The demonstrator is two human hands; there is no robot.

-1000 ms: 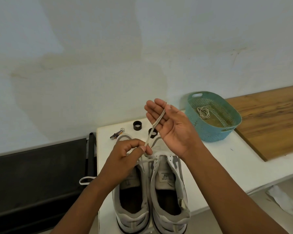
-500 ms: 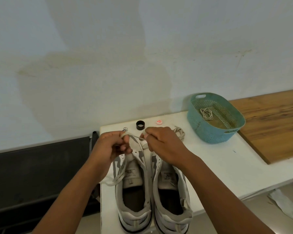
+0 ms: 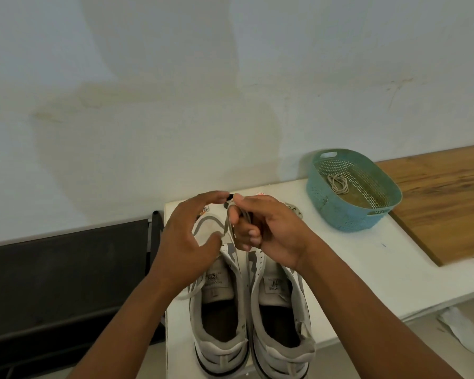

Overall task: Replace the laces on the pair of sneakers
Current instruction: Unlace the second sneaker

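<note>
The lace point(image 3: 226, 224) is being worked over the toe end of the left sneaker point(image 3: 219, 305), which stands beside the right sneaker point(image 3: 281, 310) on the white table point(image 3: 353, 258), heels toward the viewer. The step in hand is judged to be pulling the lace free or through the upper eyelets. It is best done with the strand kept taut and flat, drawn straight along the line of the eyelet so that no twist is set, while the shoe is steadied against sliding toward the table edge.

The lace is gripped by the right hand point(image 3: 260, 228): its fingers are curled round the strand, the thumb laid on top, the wrist raised above the tongue of the right sneaker. The left hand point(image 3: 188, 239) is held open just beside it, fingers spread and relaxed, nothing grasped; a loop of lace is seen between thumb and forefinger, but whether it is touched cannot be told. A second lace point(image 3: 338, 184) lies coiled in the teal basket point(image 3: 340, 214) further right.
</note>
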